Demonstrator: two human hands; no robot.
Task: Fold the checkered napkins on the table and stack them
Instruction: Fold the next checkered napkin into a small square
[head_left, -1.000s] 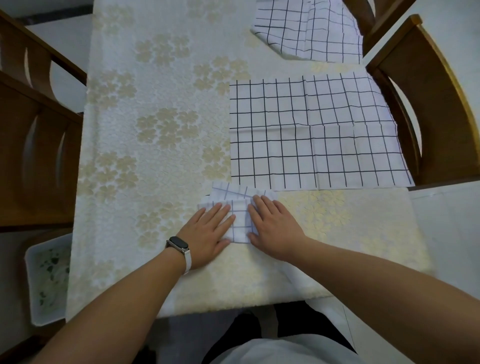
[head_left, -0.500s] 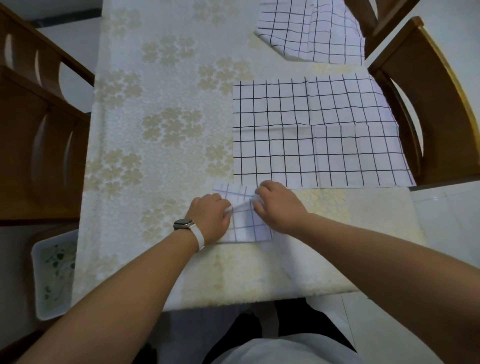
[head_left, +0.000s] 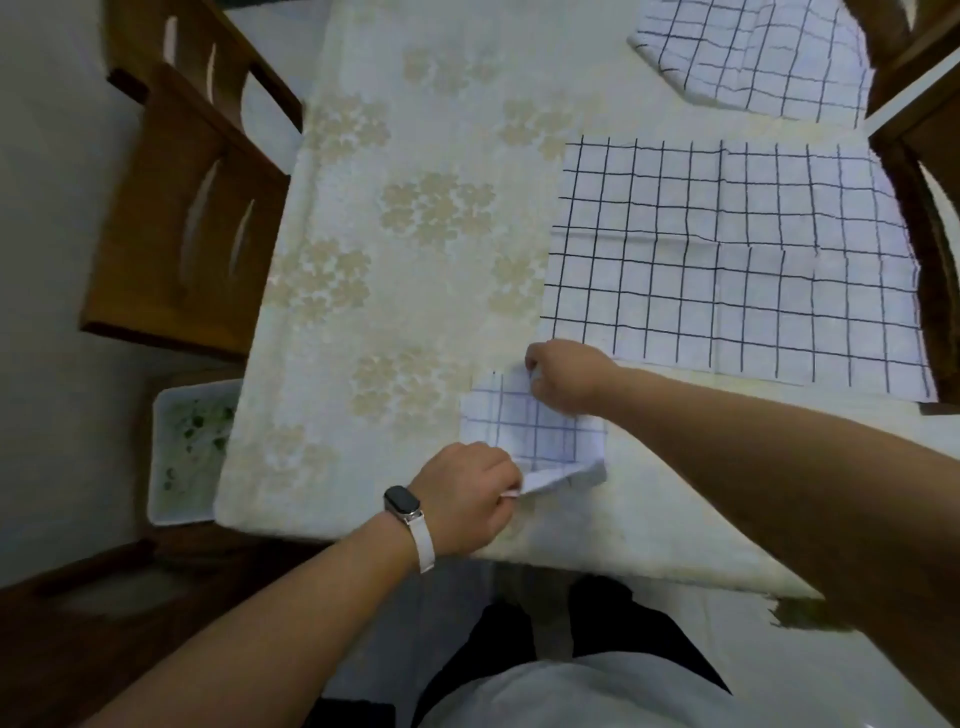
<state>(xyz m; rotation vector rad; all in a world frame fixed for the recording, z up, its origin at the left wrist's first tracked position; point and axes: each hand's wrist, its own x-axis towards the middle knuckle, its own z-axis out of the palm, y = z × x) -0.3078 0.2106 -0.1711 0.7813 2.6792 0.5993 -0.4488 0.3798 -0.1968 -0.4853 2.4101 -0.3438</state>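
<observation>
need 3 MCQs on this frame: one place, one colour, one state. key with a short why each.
1. Where does the spread napkin lie relative to the folded napkin?
A. Beyond it, toward the right
B. Underneath it
C. On the floor

2. The spread napkin's grid lines are:
A. red
B. black
C. green

3. The left hand is:
A. lying flat and open
B. pinching the folded napkin's near corner
C. hanging empty

Key:
1 A: it lies flat farther from the person, rightward, apart from the folded one.
2 B: dark lines on white cloth.
3 B: it curls round the raised near corner, while the right hand grips the far edge.
</observation>
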